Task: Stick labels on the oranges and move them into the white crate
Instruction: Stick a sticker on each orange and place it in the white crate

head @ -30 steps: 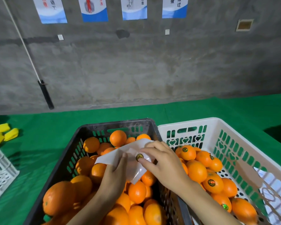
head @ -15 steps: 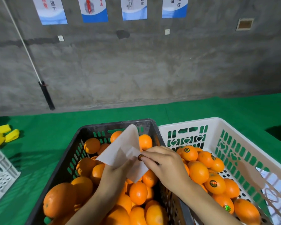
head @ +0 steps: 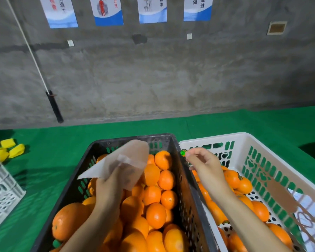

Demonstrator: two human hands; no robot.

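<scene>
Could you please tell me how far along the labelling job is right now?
Done: several stickered oranges lie in the white crate. In hand: the right hand pinches a round green label, free of its sheet, while the left hand holds the backing sheet over the black crate. Left: that crate is piled with bare oranges showing no labels, so plenty remains.

Three crates: black crate (head: 187, 188), white crate (head: 216, 138), white lattice crate (head: 2, 190). Four posters (head: 108, 11). Three yellow blocks (head: 16, 150). One label sheet (head: 127, 160). One loose label (head: 183, 153).
</scene>
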